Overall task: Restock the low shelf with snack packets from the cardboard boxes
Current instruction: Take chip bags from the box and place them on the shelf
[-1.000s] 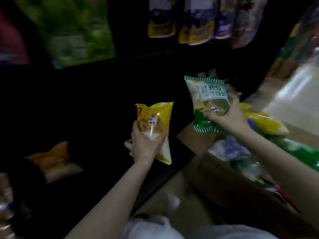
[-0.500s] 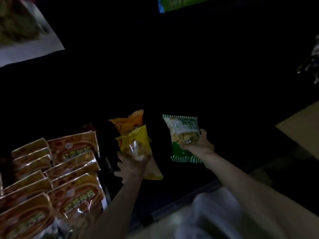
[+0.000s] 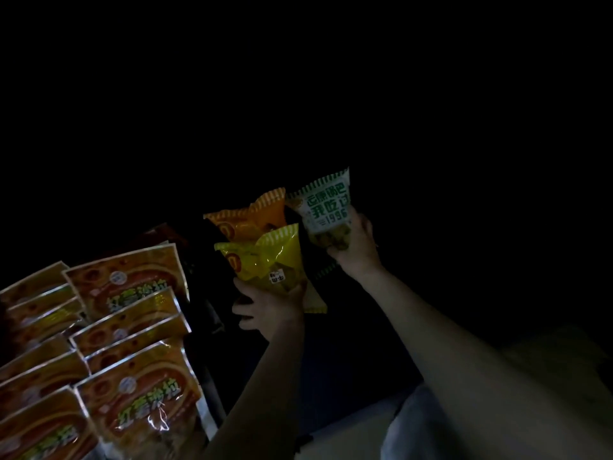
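Raised green packet (image 3: 326, 207) now reads "1996".

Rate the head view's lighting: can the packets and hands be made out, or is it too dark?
Head view: heavily underexposed, upper half nearly black; the left hand gripping the yellow packet and the right hand holding the green-and-white packet are dim but readable; the orange packet behind is visible; glare streaks the brown packets at left; shelf structure is lost in shadow.
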